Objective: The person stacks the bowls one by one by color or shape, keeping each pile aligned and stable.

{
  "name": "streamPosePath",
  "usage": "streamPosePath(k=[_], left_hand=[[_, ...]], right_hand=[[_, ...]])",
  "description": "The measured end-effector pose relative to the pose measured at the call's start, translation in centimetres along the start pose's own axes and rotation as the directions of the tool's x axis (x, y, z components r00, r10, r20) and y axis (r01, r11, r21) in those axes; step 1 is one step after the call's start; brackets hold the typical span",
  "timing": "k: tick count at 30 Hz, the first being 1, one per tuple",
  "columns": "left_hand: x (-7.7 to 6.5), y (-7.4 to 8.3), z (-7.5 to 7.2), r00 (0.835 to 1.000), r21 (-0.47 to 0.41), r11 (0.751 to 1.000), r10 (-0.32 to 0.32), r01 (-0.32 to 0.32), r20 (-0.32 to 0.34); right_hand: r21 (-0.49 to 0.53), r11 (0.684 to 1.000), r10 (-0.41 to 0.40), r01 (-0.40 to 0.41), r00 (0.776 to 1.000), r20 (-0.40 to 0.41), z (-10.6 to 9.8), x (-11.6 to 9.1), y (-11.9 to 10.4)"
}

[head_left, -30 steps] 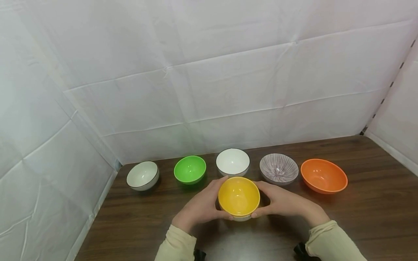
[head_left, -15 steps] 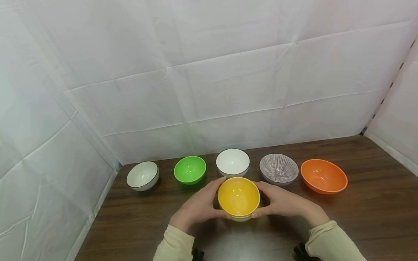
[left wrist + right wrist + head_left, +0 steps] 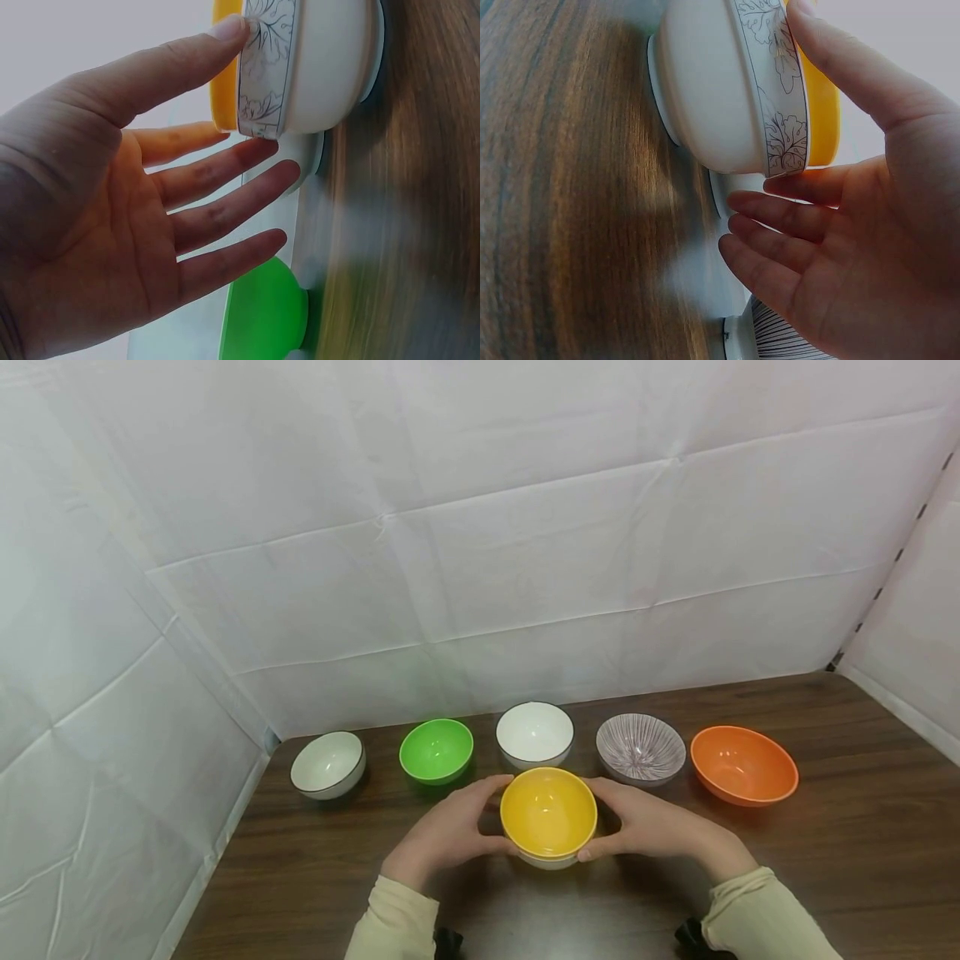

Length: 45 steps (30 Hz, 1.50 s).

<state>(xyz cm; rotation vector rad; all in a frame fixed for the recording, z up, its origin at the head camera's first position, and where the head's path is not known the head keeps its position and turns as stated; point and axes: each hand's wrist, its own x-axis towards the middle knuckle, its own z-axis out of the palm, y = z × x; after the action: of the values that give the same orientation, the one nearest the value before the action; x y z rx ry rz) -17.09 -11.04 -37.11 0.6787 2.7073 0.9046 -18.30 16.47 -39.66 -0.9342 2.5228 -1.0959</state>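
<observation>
A yellow bowl (image 3: 549,812) sits inside a white bowl with a leaf-patterned band (image 3: 264,71); the white bowl's foot stands on the wooden table. My left hand (image 3: 452,833) is beside the stack at its left, its fingers spread and nearly straight, and in the head view a small gap shows between it and the bowls. From the right side, my right hand (image 3: 660,828) holds the stack, thumb at the front and fingers behind. In the right wrist view its thumb tip lies against the patterned band, and the index fingertip meets the bowl's side.
Behind the stack, a row of bowls lines the back of the table (image 3: 300,877): a pale dark-rimmed bowl (image 3: 328,765), a green bowl (image 3: 437,750), a white bowl (image 3: 535,732), a purple-striped bowl (image 3: 641,747) and an orange bowl (image 3: 744,764). White cloth walls (image 3: 480,568) surround the table.
My left hand has drawn back leftward, its thumb and fingers coming away from the stack. The right hand and the bowls have stayed in place.
</observation>
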Motion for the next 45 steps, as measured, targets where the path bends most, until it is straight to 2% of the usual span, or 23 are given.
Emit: streamPosePath(k=[9,21,27,40,45], left_hand=[[0.0,-0.1,-0.3,0.999,-0.001,0.999,-0.035,0.035,0.016],[0.0,-0.5,-0.5,0.999,0.008,1.000,-0.030,0.030,0.017],[-0.2,-0.7,-0.6,1.000,-0.002,1.000,-0.013,0.013,-0.003],[-0.1,-1.1,-0.7,0.999,-0.052,0.998,-0.038,0.036,-0.024],[-0.1,-1.4,-0.7,0.996,-0.042,0.998,-0.049,0.046,-0.069]], right_hand=[[-0.009,1.000,-0.002,0.002,1.000,-0.005,0.0,0.0,-0.1],[-0.021,1.000,0.016,-0.016,1.000,0.001,0.0,0.0,0.0],[-0.030,1.000,0.005,-0.005,1.000,0.001,0.0,0.0,0.0],[-0.029,1.000,0.011,-0.011,1.000,0.004,0.0,0.0,0.0],[-0.030,0.999,0.013,-0.013,1.000,0.001,0.0,0.0,-0.1]])
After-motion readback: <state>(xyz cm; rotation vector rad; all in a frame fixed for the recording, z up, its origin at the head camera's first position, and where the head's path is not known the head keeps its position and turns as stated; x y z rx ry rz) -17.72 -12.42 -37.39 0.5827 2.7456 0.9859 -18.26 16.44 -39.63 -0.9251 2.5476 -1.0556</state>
